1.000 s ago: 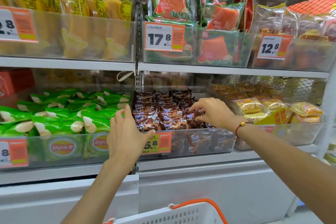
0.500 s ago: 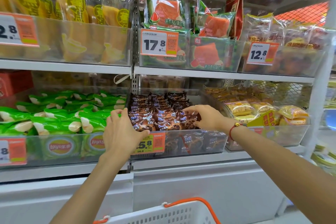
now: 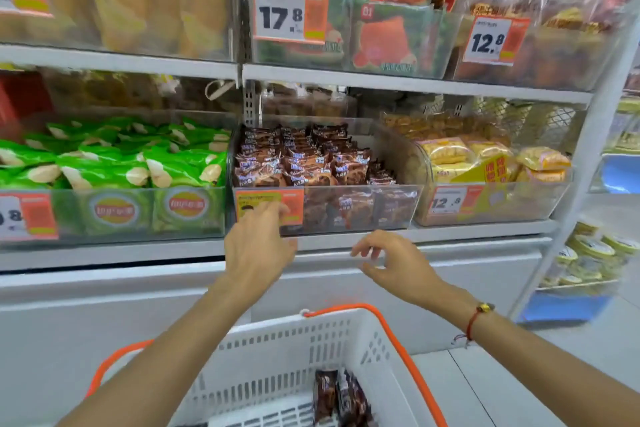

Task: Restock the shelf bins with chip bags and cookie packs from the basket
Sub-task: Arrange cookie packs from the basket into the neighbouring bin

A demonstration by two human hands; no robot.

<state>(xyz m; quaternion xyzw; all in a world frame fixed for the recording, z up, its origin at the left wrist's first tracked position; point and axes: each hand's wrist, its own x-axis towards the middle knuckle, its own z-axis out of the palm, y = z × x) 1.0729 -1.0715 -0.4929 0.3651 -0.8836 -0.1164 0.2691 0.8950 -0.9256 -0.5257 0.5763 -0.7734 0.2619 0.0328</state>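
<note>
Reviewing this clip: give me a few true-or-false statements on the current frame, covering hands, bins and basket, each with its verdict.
1. Both hands are empty. True: the left hand and right hand hold nothing.
2. The green chip bags lie in the bin right of the brown cookie packs. False: they are in the bin to the left.
3. The white basket holds brown packs. True.
4. The basket's handles are blue. False: they are orange.
5. The right hand is inside the cookie bin. False: it is below and in front of the bin.

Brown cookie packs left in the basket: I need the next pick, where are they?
Head view, bottom centre: the brown cookie packs stand inside the white basket, below and between both empty hands.
</note>
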